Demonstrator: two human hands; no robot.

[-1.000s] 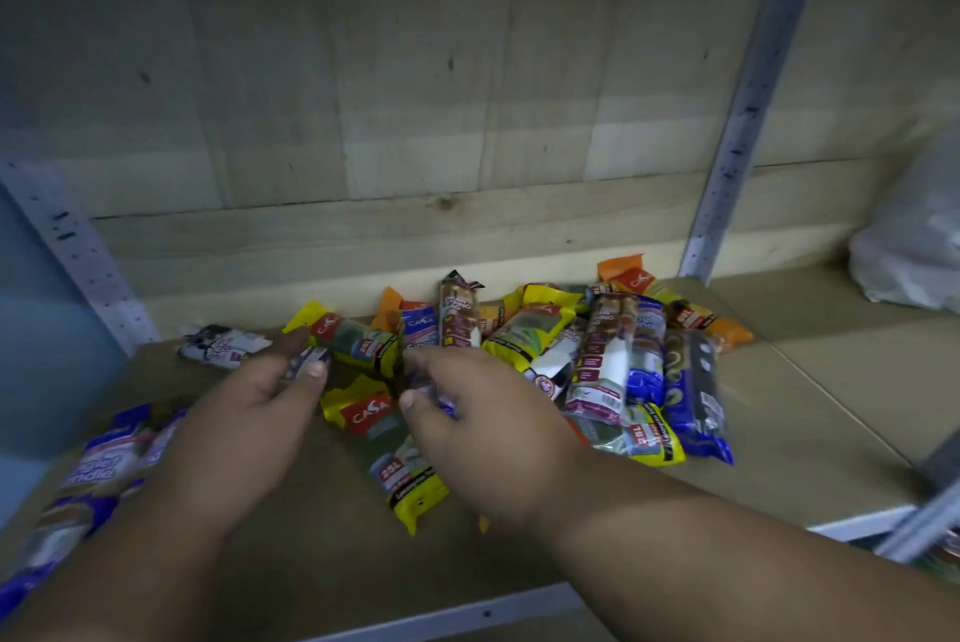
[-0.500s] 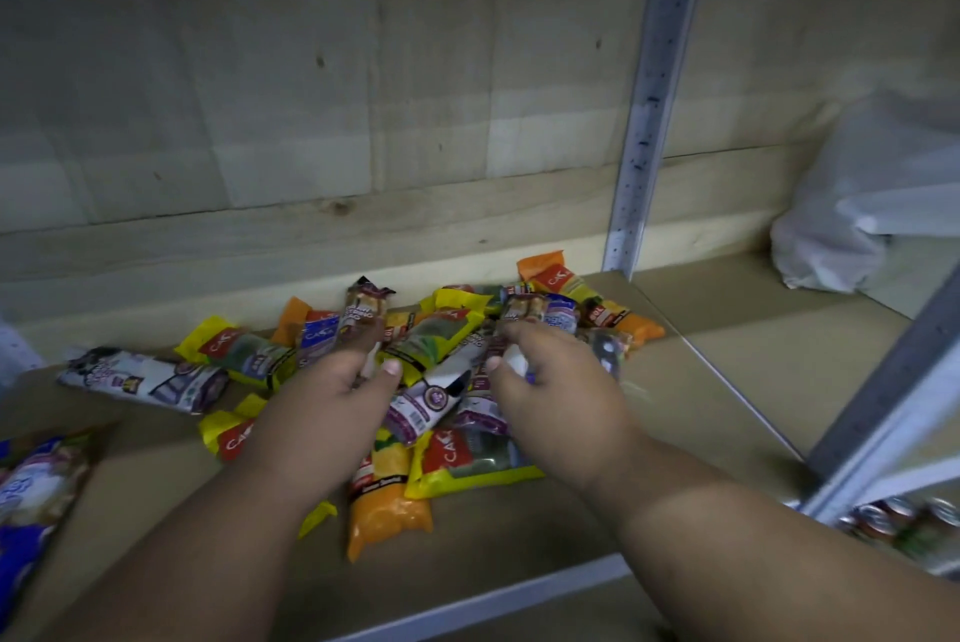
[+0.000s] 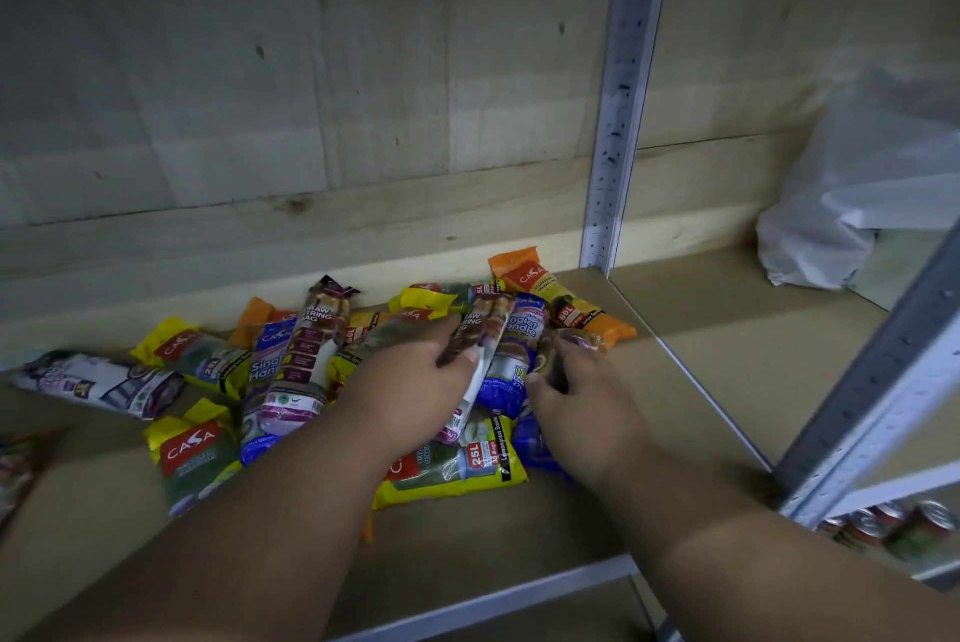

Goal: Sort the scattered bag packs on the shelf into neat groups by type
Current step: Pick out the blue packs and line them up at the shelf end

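Gripping a purple-and-white pack (image 3: 480, 340) between thumb and curled fingers, the left hand (image 3: 410, 392) sits on the pile. Just beside its fingertips, the right hand (image 3: 576, 402) curls over a blue pack (image 3: 506, 376); whether it actually holds it, I cannot tell.

free: bare shelf (image 3: 701, 381) right of pile | blocked: upright post (image 3: 621, 121), white bag (image 3: 852, 204)

Bag packs (image 3: 291, 371): glossy printed plastic film, crinkled. Shelf (image 3: 701, 355): smooth matt board. Back wall (image 3: 311, 95): pale knotted raw wood. Upright (image 3: 621, 121): perforated painted metal. At 3 o'clock, white bag (image 3: 831, 204): thin plastic.
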